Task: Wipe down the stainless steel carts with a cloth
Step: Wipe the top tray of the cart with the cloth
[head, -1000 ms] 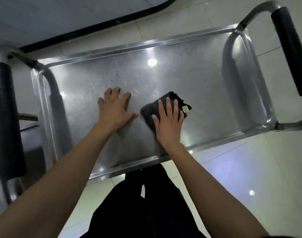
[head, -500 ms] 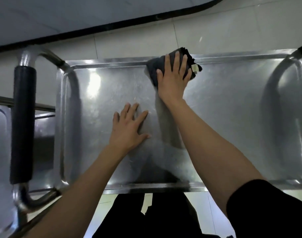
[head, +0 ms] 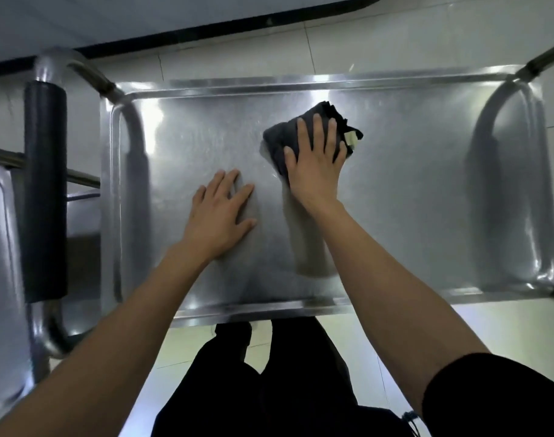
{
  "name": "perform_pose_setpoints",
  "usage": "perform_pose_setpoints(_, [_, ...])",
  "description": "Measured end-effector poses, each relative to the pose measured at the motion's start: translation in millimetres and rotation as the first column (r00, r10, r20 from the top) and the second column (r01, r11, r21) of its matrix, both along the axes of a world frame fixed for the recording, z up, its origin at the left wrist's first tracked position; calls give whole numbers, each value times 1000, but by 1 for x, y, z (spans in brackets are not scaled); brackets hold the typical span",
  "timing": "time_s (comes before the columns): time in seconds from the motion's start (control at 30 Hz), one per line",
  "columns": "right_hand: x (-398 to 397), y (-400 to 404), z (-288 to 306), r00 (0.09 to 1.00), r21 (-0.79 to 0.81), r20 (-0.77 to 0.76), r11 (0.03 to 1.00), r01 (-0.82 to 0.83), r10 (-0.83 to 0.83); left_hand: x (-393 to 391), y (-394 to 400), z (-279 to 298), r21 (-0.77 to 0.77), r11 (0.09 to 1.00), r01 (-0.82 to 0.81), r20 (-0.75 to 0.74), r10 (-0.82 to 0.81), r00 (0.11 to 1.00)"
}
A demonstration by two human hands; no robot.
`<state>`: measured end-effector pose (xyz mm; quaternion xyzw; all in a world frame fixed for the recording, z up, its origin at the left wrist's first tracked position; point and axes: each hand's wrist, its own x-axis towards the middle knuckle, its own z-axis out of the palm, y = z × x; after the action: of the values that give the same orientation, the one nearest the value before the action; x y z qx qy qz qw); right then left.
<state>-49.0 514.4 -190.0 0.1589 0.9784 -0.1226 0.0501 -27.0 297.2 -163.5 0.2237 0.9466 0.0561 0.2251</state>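
Steel cart top (head: pixel 411 190) lies under both your hands. Your right hand (head: pixel 316 165) presses the dark folded cloth (head: pixel 282 137) flat with straight fingers, toward the far rim at mid-shelf. Your left hand (head: pixel 219 216) rests beside it, fingers spread on bare metal.

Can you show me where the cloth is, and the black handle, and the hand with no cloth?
cloth (head: pixel 324 116): head view, on its dark far fold.
black handle (head: pixel 45 190): head view, on the middle of the grip.
left hand (head: pixel 217 216): head view, on its back.
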Motion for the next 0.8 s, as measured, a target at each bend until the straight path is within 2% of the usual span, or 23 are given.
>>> perform_pose_setpoints(0.3, [179, -58, 3, 994, 57, 48, 994, 97, -100, 3, -4, -12, -32, 992, 120, -53, -121, 991])
perform_pose_setpoints(0.47, [248, -92, 1, 989, 94, 37, 986, 140, -144, 2, -8, -14, -46, 987, 153, -70, -156, 985])
perform_pose_setpoints(0.7, [265, -115, 2, 981, 90, 48, 979, 184, -189, -2, -14, -4, 7, 985, 173, -33, -173, 984])
perform_pose_setpoints(0.8, [249, -116, 2, 979, 56, 47, 979, 195, -198, -2, -25, -2, 8, 994, 109, -46, -109, 993])
